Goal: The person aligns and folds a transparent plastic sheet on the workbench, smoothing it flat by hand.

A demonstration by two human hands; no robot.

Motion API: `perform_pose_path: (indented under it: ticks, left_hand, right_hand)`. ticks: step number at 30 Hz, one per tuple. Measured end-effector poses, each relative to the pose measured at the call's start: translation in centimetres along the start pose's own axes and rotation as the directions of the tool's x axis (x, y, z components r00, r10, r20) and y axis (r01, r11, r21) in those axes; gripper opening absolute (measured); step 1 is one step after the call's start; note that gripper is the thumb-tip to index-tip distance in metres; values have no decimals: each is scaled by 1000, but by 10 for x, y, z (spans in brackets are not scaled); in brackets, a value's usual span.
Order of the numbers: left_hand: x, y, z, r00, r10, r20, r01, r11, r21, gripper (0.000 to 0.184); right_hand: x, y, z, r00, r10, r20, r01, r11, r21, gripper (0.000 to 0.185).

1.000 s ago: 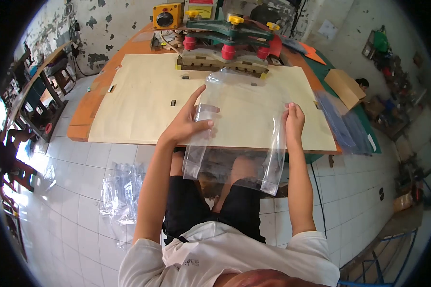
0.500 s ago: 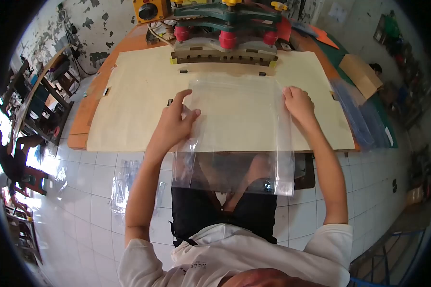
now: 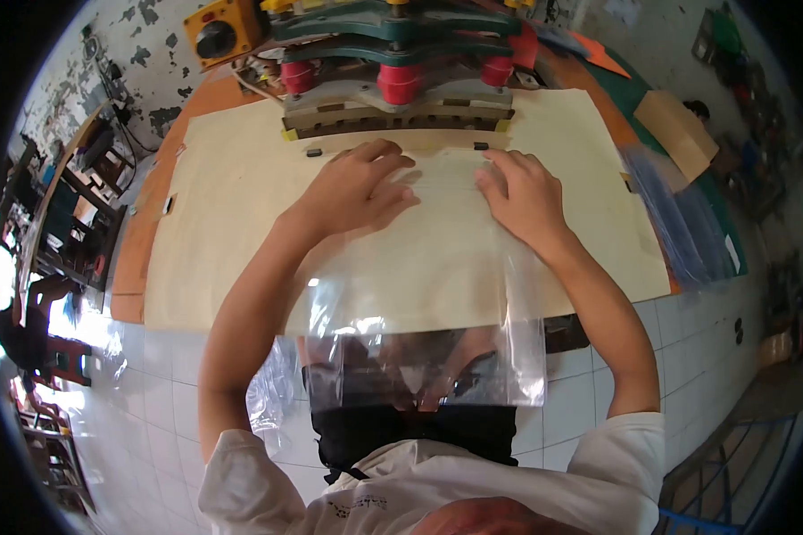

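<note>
A clear plastic sheet or bag (image 3: 419, 285) lies on the cream board (image 3: 223, 205), its near end hanging over the table edge above the lap. My left hand (image 3: 359, 189) rests at its far left part, fingers spread. At the far right corner my right hand (image 3: 522, 194) touches the plastic, thumb and fingers apart. Just beyond the fingers are two small dark blocks, the left one (image 3: 314, 152) and the right one (image 3: 481, 145). Behind them stands a press with a long metal bar (image 3: 401, 118), red cylinders and green arms.
A yellow box with a black dial (image 3: 216, 39) stands at the back left. Blue-tinted clear sheets (image 3: 678, 218) and a brown cardboard piece (image 3: 676, 138) lie at the right. Crumpled plastic (image 3: 272, 392) is on the floor at the left. A person sits far left.
Both hands have moved forward toward the press, carrying the plastic farther onto the board. The left hand has opened flatter over it, and the right hand has loosened its pinch.
</note>
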State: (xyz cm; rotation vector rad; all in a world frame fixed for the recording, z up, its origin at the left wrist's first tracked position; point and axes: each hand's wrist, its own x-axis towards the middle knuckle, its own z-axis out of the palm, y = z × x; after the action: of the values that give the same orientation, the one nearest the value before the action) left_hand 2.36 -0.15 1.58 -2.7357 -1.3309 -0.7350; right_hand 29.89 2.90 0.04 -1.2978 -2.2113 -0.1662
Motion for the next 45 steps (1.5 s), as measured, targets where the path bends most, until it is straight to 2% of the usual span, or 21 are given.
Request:
perform_pose_path:
  ticks: [1,5,7,11,13,20,23,25,26,28,29,31,32,33,35,36,38,40,42,43,45]
  left_hand:
    - [-2,0,6,999,-11,-47,10,1000,-13,43]
    - [-5,5,7,1000,-8,1,8,996,-84,46]
    - [-10,-1,13,998,15,53,-13,999,-45,51]
    - [-10,-1,16,990,-32,135,38,998,-46,57]
    - [-10,-2,16,977,-51,207,57,998,-23,61]
    - [-8,-7,18,966,-52,255,63,997,-34,60]
    - [-6,-7,16,967,-77,242,114,983,-142,55]
    - [-7,-8,19,994,-93,53,103,962,-252,38]
    - [-7,-3,9,995,-82,51,93,965,-246,38]
    - [-8,12,-15,966,-214,142,255,873,-417,18]
    - [-14,23,-15,982,-160,-98,93,867,-490,31]
    - [-44,66,-42,951,-203,-233,-55,631,-774,44]
    - [-50,93,-54,920,-98,-380,-296,464,-835,53]
    - [-53,106,-60,854,98,-511,-519,245,-819,54]
    - [-70,138,-66,708,193,-679,-683,-60,-728,58]
    - [-72,160,-70,693,141,-707,-702,-95,-706,59]
    - [-60,202,-63,529,-57,-847,-842,-160,-515,59]
    - [-66,199,-71,543,33,-839,-826,-162,-541,57]
    - [-65,200,-77,610,200,-767,-753,-155,-639,58]
    - [-69,206,-75,609,199,-768,-754,-153,-638,58]
    - [-77,221,-71,496,-78,-865,-868,-70,-491,57]
  right_hand:
    - [1,0,-3,998,-60,-28,62,993,99,31]
    - [4,4,-5,982,-186,13,181,967,182,38]
    - [3,-1,-8,948,-298,111,275,945,179,40]
    - [-4,-3,-3,908,-325,266,261,933,249,50]
    - [-7,1,1,866,-360,346,322,932,165,56]
    - [-3,9,5,846,-354,398,313,935,167,54]
    - [1,15,7,844,-349,407,299,936,184,54]
    - [3,20,10,835,-382,397,324,923,206,53]
    - [3,22,12,841,-377,389,323,925,200,53]
    - [2,28,15,842,-380,382,316,923,221,54]
    - [1,29,15,847,-376,376,315,924,216,54]
    - [0,31,17,846,-399,352,330,912,242,55]
    - [1,31,17,849,-397,348,329,913,239,55]
    - [1,32,19,851,-394,348,332,916,225,55]
    - [0,32,23,845,-396,360,330,915,232,55]
    - [1,33,25,855,-389,344,339,920,198,55]
    - [-4,29,30,855,-391,341,347,919,187,55]
    - [-2,28,26,876,-357,326,315,933,173,55]
    - [-3,29,27,879,-361,313,319,931,176,55]
    - [-3,29,26,878,-361,313,322,931,171,55]
    - [-5,27,24,879,-359,314,320,932,169,55]
